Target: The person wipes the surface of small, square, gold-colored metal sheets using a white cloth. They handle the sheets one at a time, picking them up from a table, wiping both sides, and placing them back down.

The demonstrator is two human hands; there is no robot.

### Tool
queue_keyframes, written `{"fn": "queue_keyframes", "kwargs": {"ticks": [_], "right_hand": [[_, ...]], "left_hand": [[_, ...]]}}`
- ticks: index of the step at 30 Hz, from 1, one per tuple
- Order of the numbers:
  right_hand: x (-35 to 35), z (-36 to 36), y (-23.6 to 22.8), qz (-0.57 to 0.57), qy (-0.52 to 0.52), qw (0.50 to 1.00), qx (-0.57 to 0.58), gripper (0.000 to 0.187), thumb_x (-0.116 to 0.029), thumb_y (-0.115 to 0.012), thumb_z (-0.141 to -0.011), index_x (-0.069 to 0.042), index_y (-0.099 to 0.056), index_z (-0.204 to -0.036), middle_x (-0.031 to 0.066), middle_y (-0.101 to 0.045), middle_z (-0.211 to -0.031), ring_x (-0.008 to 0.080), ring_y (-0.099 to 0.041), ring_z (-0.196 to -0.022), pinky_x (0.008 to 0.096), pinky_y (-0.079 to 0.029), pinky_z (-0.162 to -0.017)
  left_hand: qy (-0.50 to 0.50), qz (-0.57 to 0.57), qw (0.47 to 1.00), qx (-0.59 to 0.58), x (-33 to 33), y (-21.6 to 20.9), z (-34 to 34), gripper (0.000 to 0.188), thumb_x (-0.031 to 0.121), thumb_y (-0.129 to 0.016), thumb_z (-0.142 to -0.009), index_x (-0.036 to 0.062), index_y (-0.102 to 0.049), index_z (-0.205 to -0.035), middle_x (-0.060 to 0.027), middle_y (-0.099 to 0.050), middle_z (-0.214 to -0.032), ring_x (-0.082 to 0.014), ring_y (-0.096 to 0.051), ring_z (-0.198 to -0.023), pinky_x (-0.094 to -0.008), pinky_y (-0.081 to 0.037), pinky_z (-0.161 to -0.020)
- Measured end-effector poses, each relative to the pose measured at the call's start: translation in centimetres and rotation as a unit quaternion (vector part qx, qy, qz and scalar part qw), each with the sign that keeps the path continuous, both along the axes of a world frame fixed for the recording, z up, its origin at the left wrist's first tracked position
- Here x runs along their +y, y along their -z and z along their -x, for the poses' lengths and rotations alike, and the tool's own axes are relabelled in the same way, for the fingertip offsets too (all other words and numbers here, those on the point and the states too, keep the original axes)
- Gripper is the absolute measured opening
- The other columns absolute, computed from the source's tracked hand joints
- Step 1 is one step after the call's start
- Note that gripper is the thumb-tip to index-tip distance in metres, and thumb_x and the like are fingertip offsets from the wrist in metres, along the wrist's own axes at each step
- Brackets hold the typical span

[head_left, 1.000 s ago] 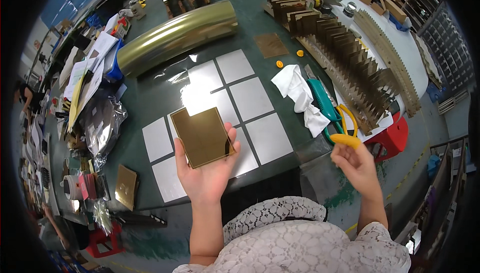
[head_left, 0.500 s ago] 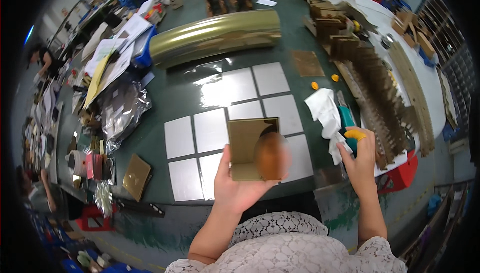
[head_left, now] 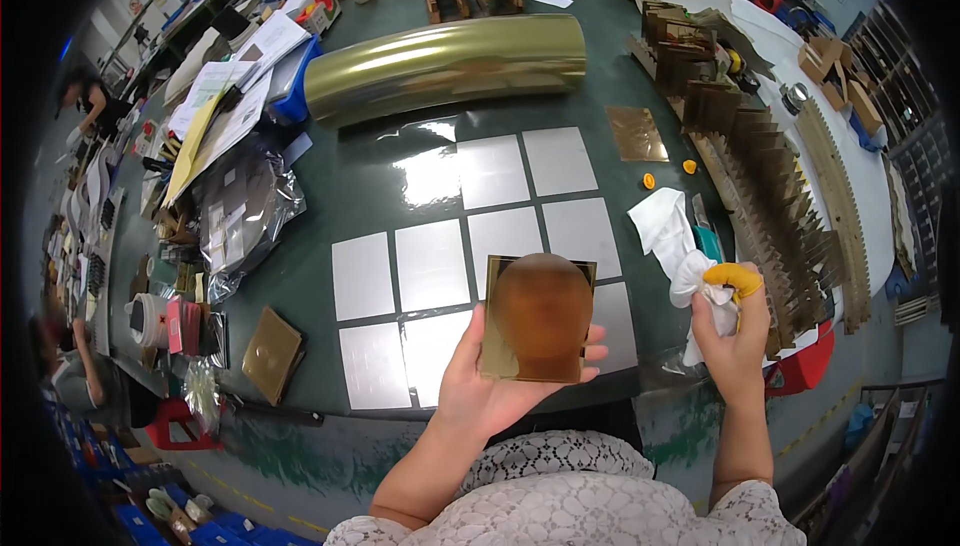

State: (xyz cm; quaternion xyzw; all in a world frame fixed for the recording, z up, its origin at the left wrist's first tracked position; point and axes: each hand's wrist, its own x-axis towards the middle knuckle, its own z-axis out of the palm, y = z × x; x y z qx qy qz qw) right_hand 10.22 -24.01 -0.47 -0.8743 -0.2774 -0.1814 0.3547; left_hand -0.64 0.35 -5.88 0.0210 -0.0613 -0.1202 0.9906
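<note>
Note dark green surface (head_left: pixel 620 76) filling the middle of the view. See shiny gold-green roll (head_left: pixel 440 71) lying across the far side, and long rack of upright brown plates (head_left: pixel 765 181) along the right. In front of the roll, see pale grey square sheets (head_left: pixel 432 262) in rows, mostly just apart from one another. Find glossy brown square plate (head_left: pixel 538 318) raised over the near sheets, hiding part of them. Hold it from below in left hand (head_left: pixel 485 391): thumb at left edge, fingers wide, tips showing past the right edge. Find white cloth (head_left: pixel 660 221) at right, near end bunched; pinch it narrowly in right hand (head_left: pixel 735 341). Note teal-green tool (head_left: pixel 708 243) beside cloth, partly hidden; cannot tell kind. See yellow finger cot (head_left: pixel 733 277) on right hand, touching cloth.
</note>
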Motion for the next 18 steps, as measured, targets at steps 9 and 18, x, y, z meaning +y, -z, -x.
{"fn": "queue_keyframes", "kwargs": {"ticks": [9, 18], "right_hand": [[5.6, 0.8, -2.1, -0.034, -0.154, 0.987, -0.042, 0.038, 0.002, -0.078, -0.068, 0.0, -0.061, -0.102, 0.0136, -0.057, -0.091, 0.0323, -0.056, -0.078, 0.0393, -0.045, -0.069], [7.1, 0.7, -2.4, 0.027, -0.199, 0.974, -0.108, 0.035, 0.001, -0.079, -0.067, 0.003, -0.063, -0.098, 0.0132, -0.057, -0.093, 0.0303, -0.056, -0.078, 0.0398, -0.044, -0.07]], "left_hand": [[0.016, -0.19, 0.981, 0.042, -1.3, -2.1, 0.4, 0.075, 0.058, -0.02, -0.103, 0.0027, -0.02, -0.153, -0.0263, -0.036, -0.15, -0.0419, -0.043, -0.134, -0.0555, -0.035, -0.111], [-0.011, -0.222, 0.973, 0.066, -1.4, -3.0, 0.9, 0.071, 0.055, -0.016, -0.104, 0.0038, -0.022, -0.153, -0.0203, -0.04, -0.149, -0.0384, -0.048, -0.131, -0.0558, -0.036, -0.111]]}}
